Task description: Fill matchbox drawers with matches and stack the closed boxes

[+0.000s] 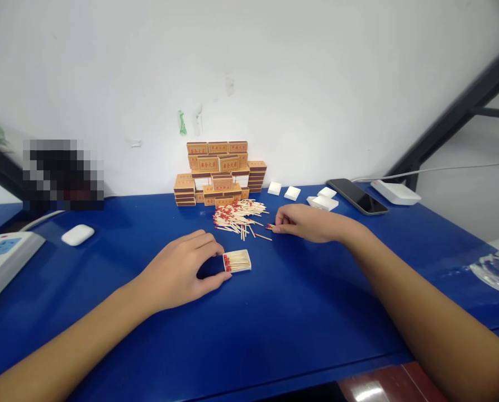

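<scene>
My left hand [181, 269] has its thumb and forefinger around the left end of a small white matchbox tray [244, 269], steadying it flat on the table. Red-headed matches [237, 260] lie side by side in this tray, heads to the left. Fingers pinched together, my right hand [303, 222] holds a few matches [270, 226], whose red heads stick out past the fingertips. Just left of that hand is a loose pile of matches [240, 215], with some strays at its near side.
Stacked matchboxes [219, 181] stand behind the pile against the wall. Several white trays [291, 193], a phone [357, 195] and a white flat device [395, 192] are at the back right. A white earbud case [77, 235] and a power strip [6, 257] lie at the left.
</scene>
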Demonstrator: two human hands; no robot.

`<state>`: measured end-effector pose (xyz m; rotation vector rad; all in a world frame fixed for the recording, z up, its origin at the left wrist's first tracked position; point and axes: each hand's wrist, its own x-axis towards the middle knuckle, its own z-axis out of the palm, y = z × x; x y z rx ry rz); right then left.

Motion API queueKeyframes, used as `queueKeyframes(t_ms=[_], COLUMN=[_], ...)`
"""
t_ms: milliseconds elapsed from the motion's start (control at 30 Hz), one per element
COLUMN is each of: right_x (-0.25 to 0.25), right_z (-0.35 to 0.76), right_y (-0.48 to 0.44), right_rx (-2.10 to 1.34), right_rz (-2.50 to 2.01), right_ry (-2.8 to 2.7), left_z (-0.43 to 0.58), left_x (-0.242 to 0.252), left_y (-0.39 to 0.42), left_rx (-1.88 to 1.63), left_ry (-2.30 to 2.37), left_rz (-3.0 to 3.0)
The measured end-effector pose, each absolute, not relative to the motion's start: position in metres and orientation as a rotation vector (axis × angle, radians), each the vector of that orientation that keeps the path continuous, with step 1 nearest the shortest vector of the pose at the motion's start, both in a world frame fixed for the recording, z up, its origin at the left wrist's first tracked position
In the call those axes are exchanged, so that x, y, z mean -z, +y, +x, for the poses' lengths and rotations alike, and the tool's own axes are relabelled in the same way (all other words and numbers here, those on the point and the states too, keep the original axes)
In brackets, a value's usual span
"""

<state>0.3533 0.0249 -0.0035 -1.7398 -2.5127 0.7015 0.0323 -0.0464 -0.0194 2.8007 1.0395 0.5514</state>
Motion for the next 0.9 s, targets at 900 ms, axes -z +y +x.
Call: queueKeyframes(t_ms=[900], right_x=[-0.010], right_z=[0.307], right_y=[-0.020], right_rx=[-0.717], right_rz=[-1.242], right_ry=[-2.475], left_z=[0.033], left_x=[0.022], left_y=[-0.046], left_rx=[-0.563], left_ry=[1.028], left_rz=[2.802])
